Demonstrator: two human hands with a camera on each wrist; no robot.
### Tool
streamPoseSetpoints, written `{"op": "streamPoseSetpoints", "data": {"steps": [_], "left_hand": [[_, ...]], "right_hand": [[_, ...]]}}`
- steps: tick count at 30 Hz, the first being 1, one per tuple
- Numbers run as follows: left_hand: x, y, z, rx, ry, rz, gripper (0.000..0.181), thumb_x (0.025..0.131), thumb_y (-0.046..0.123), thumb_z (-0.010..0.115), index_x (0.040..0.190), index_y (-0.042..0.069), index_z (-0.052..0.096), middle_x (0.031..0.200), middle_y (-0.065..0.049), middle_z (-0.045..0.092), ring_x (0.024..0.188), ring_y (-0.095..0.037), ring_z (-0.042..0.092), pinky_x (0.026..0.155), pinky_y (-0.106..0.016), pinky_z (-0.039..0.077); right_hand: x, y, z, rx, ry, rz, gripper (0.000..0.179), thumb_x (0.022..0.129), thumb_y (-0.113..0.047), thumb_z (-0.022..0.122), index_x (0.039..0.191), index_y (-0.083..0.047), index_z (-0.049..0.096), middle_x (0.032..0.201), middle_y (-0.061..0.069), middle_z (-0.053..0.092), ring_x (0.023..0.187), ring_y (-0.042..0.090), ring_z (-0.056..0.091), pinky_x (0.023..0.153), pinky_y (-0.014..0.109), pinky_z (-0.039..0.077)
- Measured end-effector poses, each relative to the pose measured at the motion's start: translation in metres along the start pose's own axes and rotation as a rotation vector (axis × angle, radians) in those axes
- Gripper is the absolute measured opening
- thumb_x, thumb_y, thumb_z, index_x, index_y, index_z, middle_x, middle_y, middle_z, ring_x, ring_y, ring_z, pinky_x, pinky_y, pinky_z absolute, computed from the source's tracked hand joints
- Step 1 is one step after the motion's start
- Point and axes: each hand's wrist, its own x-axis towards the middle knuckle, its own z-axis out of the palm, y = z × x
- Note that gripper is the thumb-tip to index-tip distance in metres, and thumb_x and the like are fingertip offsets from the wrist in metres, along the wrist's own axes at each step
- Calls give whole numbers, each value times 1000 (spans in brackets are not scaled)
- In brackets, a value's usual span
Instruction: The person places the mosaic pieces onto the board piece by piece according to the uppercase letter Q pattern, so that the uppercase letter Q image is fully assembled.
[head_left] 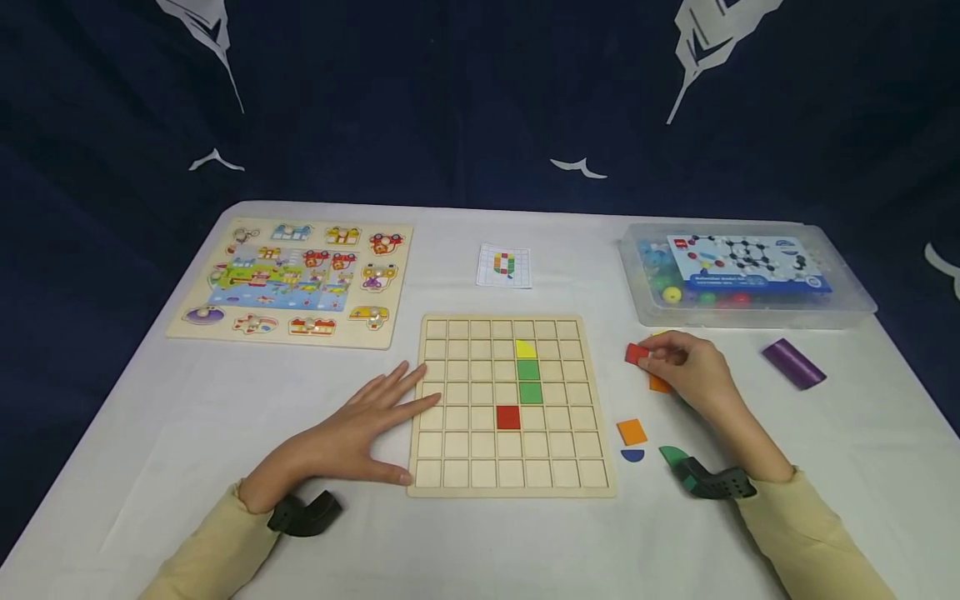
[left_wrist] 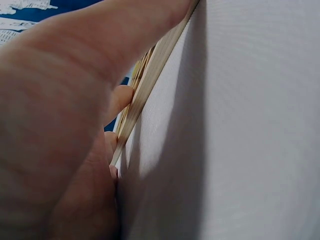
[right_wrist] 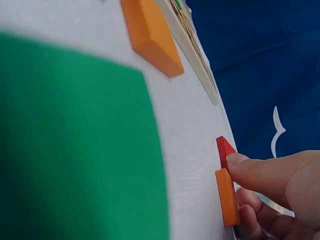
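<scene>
A wooden grid board (head_left: pixel 512 492) lies mid-table, holding a yellow quarter-round piece (head_left: pixel 525 350), two green squares (head_left: pixel 529 392) and a red square (head_left: pixel 508 417). My left hand (head_left: pixel 358 429) is spread along its left edge, with fingertips and thumb touching the board (left_wrist: pixel 150 82). To the board's right, my right hand (head_left: pixel 693 371) pinches a red square block (head_left: pixel 636 353); in the right wrist view the thumb is on the red block (right_wrist: pixel 224 150). An orange block (head_left: pixel 659 383) lies partly under that hand, and a bit of yellow shows behind the fingers.
Nearer me lie an orange square (head_left: pixel 632 432), a blue half-round (head_left: pixel 632 456) and a green piece (head_left: pixel 672 455). A pattern card (head_left: pixel 504 266) lies behind the board. Around it are a vehicle puzzle (head_left: pixel 292 283), a clear plastic box (head_left: pixel 750 275) and a purple curved piece (head_left: pixel 794 364).
</scene>
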Motion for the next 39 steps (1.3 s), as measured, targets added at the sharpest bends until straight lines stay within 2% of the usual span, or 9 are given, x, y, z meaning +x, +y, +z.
{"op": "streamPoseSetpoints", "data": {"steps": [6, 13, 16, 19, 23, 28, 32, 39], "left_hand": [[0, 0, -1, 0, -2, -1, 95, 70, 51, 77, 148, 20, 31, 156, -5, 2, 140, -26, -6, 108, -50, 3], [0, 1, -1, -6, -3, -4, 95, 70, 50, 77, 148, 20, 31, 156, -5, 2, 140, -26, -6, 108, -50, 3], [1, 0, 0, -6, -7, -10, 95, 70, 50, 77, 148, 21, 31, 156, -4, 1, 140, -25, -7, 108, -49, 3], [1, 0, 0, -8, -7, -11, 95, 70, 50, 77, 148, 21, 31, 156, -4, 1, 140, -25, -6, 108, -50, 3], [1, -1, 0, -12, -6, -11, 94, 70, 50, 77, 148, 22, 32, 156, -3, 2, 140, -25, -6, 108, -50, 3], [1, -1, 0, -7, -2, -7, 94, 70, 53, 76, 148, 22, 32, 156, -3, 2, 140, -25, -6, 108, -50, 3], [1, -1, -1, -9, 0, -6, 94, 70, 53, 75, 148, 22, 32, 156, -3, 2, 140, -25, -6, 108, -50, 3], [1, 0, 0, -9, -5, -19, 94, 70, 51, 77, 148, 22, 31, 156, -3, 1, 140, -25, -7, 108, -50, 3]], "right_hand": [[0, -4, 1, 1, 15, -26, 19, 81, -3, 71, 98, 0, 64, 79, 11, 57, 64, 23, 42, 45, 23, 35], [-2, -8, -4, 35, 28, -33, 10, 84, -3, 68, 93, 1, 68, 79, 12, 63, 65, 21, 49, 50, 21, 42], [-1, -10, -7, 91, 26, -30, 10, 86, -9, 68, 91, -1, 69, 82, 10, 67, 65, 16, 55, 51, 21, 46], [5, -16, -7, 190, 14, -34, 13, 87, -16, 68, 91, -4, 69, 85, 4, 68, 68, 12, 61, 57, 20, 50], [16, -39, -2, 335, -38, -19, 18, 89, -16, 66, 96, 0, 67, 88, 5, 68, 73, 12, 64, 65, 20, 51], [33, -73, 18, 460, -133, -25, 15, 90, -1, 60, 100, 11, 62, 88, 13, 67, 75, 18, 67, 71, 26, 53], [45, -90, 42, 529, -210, -27, 14, 89, 2, 59, 99, 12, 62, 89, 14, 66, 76, 18, 65, 71, 28, 53], [53, -103, 74, 514, -278, -25, 14, 89, -5, 64, 96, 7, 66, 84, 11, 67, 74, 17, 61, 67, 23, 49]]}}
